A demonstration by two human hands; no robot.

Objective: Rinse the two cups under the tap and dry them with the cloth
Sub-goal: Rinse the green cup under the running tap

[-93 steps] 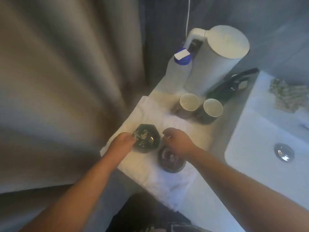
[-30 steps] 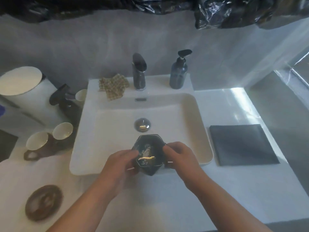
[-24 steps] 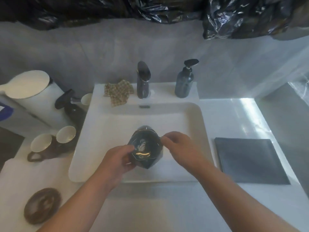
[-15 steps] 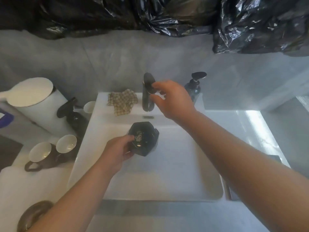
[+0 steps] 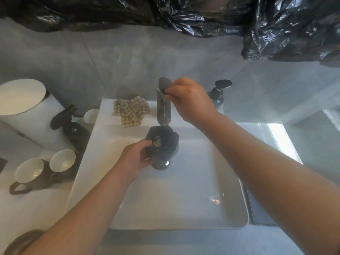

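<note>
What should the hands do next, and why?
Probably lift the tap lever with the right hand. Its fingers pinch the lever, the left hand holds the dark cup just below the tap spout, and I see no water running yet.

Black cup [image 5: 162, 142], checked beige cloth [image 5: 131, 111]

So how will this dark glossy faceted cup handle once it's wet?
Probably slippery: the dark glossy faceted cup shows a shine, and only the left hand grips it while the right hand holds the grey metal tap. Likely rigid and breakable over the hard white basin. Its facets may help grip.
</note>
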